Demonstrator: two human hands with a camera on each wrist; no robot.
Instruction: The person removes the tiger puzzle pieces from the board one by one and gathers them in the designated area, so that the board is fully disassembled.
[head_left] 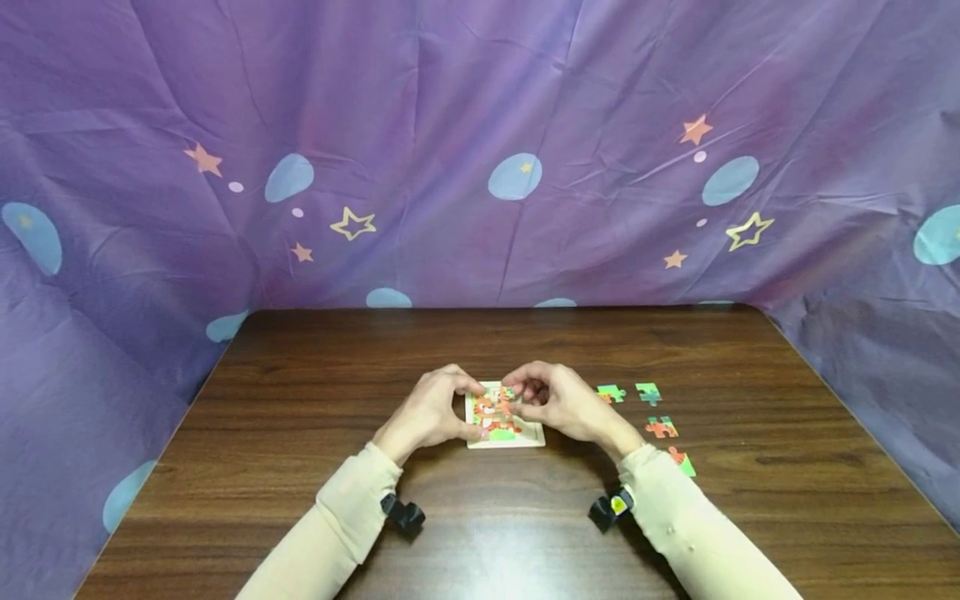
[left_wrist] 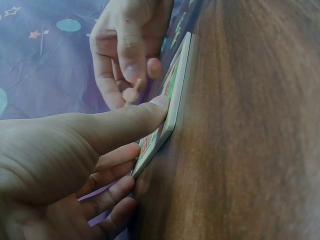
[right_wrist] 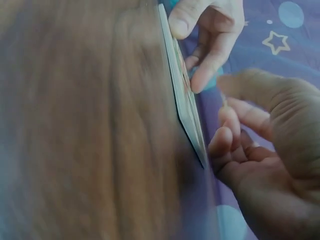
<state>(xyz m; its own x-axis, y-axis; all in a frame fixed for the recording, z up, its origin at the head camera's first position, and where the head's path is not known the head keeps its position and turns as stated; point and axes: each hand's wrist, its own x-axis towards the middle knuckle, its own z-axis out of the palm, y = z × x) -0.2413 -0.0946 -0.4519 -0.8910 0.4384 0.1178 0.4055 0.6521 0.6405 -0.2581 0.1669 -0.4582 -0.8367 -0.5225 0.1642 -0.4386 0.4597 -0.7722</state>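
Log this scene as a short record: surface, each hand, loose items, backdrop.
Surface: dark wood-grain table
Board: pale-rimmed puzzle board on the table, with red and green picture pieces in it
Left hand: thumb and fingertips touching the board's left part
Right hand: pinching a small, thin piece, seen edge-on in the left wrist view; its picture side cannot be made out
Loose pieces: four puzzle pieces on the table, right of the board
Backdrop: purple cloth with stars and blue ovals
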